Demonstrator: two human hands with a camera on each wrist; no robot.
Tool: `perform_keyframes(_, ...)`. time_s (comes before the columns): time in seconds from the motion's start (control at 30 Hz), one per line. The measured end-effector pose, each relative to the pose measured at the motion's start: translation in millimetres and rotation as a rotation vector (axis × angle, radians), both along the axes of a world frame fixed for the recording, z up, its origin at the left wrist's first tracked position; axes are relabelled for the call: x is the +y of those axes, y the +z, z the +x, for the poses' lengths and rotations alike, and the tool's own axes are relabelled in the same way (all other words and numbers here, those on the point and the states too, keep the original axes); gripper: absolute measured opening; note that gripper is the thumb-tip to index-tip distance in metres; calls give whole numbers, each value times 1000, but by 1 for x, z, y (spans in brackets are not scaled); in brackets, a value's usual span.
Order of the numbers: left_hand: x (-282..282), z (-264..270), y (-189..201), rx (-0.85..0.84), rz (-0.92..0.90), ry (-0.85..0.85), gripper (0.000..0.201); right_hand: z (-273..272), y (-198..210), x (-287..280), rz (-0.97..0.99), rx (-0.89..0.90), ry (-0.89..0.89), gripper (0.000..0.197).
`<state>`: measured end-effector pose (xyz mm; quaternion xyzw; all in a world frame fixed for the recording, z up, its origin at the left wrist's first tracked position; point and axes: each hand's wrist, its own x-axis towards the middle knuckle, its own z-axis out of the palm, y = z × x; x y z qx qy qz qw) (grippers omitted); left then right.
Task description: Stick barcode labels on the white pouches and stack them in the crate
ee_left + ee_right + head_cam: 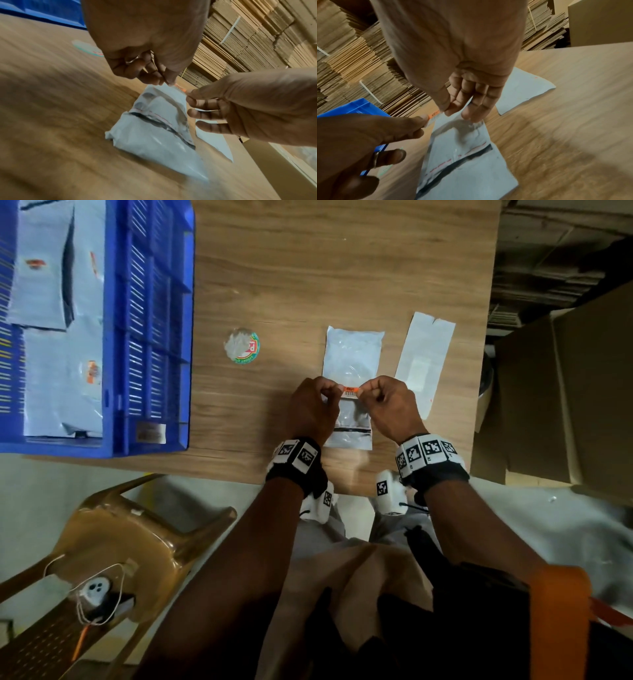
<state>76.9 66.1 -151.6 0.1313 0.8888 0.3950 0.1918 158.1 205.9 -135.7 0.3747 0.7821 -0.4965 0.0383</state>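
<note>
Pinching either end of the barcode label [350,392], my left hand [313,409] and right hand [388,405] held it stretched just above the white pouch [352,357] lying flat on the table [308,268] beneath my fingertips; the blue crate [150,337], pouches inside, sat well beyond my left knuckles.

A: Place type?
B: Packing or warehouse area. Bundled stacks of flattened cardboard cartons [351,60] fill the background, more beside the table [342,268].
A: Anything else?
B: Blue slatted plastic crate [150,337] on the wood-grain table, white pouches [44,268] lying inside it. Large brown cardboard box [565,392] at the table's right edge. Brown plastic chair [130,529] on a pale floor.
</note>
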Motion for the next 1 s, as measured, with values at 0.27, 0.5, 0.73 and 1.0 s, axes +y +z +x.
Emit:
perform_keyframes(0.27, 14, -24, -10, 6, -151, -71, 18, -22, -9, -5, 96, -39, -105, 9)
perform_keyframes(0.5, 16, -22, -14, 9, -116, -78, 18, -17, -10, -8, 91, -74, -148, 10)
perform_keyframes(0.73, 14, -23, -21, -5, -155, -90, 20, -20, -17, -10, 91, -94, -129, 13)
perform_keyframes(1.0, 11, -24, -19, -29, -79, -10, 23, -20, -21, -7, 111, -92, -198, 11)
